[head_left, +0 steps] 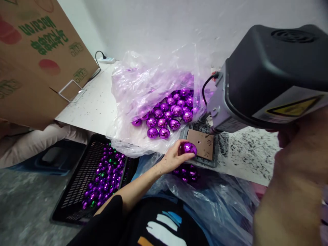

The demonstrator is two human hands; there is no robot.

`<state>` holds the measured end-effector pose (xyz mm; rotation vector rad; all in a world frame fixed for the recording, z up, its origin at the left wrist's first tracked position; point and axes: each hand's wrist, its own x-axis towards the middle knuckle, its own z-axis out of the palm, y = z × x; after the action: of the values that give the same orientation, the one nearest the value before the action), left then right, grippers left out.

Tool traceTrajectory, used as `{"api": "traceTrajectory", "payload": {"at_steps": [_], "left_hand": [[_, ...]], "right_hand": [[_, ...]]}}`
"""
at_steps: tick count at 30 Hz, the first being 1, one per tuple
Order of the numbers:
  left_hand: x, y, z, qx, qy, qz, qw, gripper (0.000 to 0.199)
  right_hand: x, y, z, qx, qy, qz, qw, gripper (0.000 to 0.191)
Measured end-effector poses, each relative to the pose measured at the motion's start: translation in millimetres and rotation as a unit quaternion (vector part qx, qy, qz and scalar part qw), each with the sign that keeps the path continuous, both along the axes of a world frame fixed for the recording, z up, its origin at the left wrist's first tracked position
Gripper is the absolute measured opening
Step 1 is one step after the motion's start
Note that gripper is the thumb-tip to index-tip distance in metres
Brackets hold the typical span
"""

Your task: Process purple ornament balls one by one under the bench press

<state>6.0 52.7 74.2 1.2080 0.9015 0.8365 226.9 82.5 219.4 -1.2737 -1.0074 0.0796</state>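
Observation:
My left hand [175, 156] is closed around a shiny purple mirror ball [190, 148], with thumb and fingers on its sides. The ball is at the left edge of a square brown plate [202, 144] that has a small hole in it. Above the plate hangs the nozzle end of a black and grey machine [276, 78] with a yellow warning label. My right hand [292, 135] is raised against the underside of the machine at the right; its fingers are mostly hidden, so its grip does not show. Many purple mirror balls [169, 114] lie in an open clear plastic bag [128, 92] beyond my left hand.
A black crate [69, 201] of small purple and green balls stands low at the left. A printed cardboard box [46, 68] rises at the far left, near another person's leg [43, 143]. Dark specks litter the white tabletop [251, 150]. Clear plastic with purple balls hangs over my lap.

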Motion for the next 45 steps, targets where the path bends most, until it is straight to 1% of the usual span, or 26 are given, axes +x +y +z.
{"api": "traceTrajectory", "payload": {"at_steps": [2,4,6,8,11,14,18,21,24,28,32,40,43,45], "left_hand": [[2.4,12.4,-1.4,0.05,0.059,0.029,0.997,0.048],[2.6,25.3,-2.2,0.086,0.11,0.053,0.989,0.044],[3.2,35.8,-3.6,0.103,0.127,0.064,0.985,0.043],[5.0,42.5,-5.8,0.116,0.121,0.057,0.984,0.044],[10.3,45.8,-9.5,0.147,0.126,0.036,0.98,0.048],[17.5,46.2,-12.7,0.197,0.158,0.027,0.967,0.049],[27.6,49.2,-14.5,0.289,0.222,0.028,0.931,0.048],[35.3,52.3,-15.1,0.336,0.246,0.022,0.909,0.049],[42.8,54.1,-18.0,0.364,0.254,0.021,0.896,0.052],[48.1,54.0,-23.5,0.399,0.235,0.022,0.886,0.053],[47.9,54.2,-23.6,0.409,0.248,0.002,0.878,0.05],[47.3,54.1,-22.8,0.382,0.26,-0.033,0.886,0.05],[46.8,53.6,-21.5,0.375,0.268,-0.042,0.887,0.05],[46.8,53.3,-20.7,0.376,0.269,-0.045,0.886,0.05]], "right_hand": [[-4.7,-1.2,2.8,0.01,0.022,-0.002,1.0,0.05],[-5.0,-1.0,3.6,0.011,0.02,0.009,1.0,0.051],[-3.2,-0.5,3.5,0.01,0.008,0.013,1.0,0.051],[-1.8,-0.3,3.5,0.008,-0.008,0.014,1.0,0.049],[-1.8,-0.4,4.7,0.007,-0.02,0.018,1.0,0.048],[-3.2,-0.8,6.6,0.0,-0.021,0.025,0.999,0.048],[-4.1,-2.0,8.1,0.0,-0.013,0.031,0.999,0.048],[-4.3,-2.6,8.2,0.0,-0.015,0.032,0.999,0.047],[-5.0,-2.3,8.1,0.01,-0.018,0.028,0.999,0.047],[-5.9,-2.1,8.3,0.016,-0.029,0.022,0.999,0.046],[-5.7,-3.3,9.1,0.014,-0.034,0.024,0.999,0.048],[-10.2,-5.9,11.3,0.002,-0.03,0.009,1.0,0.047],[-13.8,-12.1,5.0,0.011,-0.049,-0.019,0.999,0.045],[-16.0,-17.9,-4.6,0.021,-0.065,-0.049,0.996,0.042]]}}
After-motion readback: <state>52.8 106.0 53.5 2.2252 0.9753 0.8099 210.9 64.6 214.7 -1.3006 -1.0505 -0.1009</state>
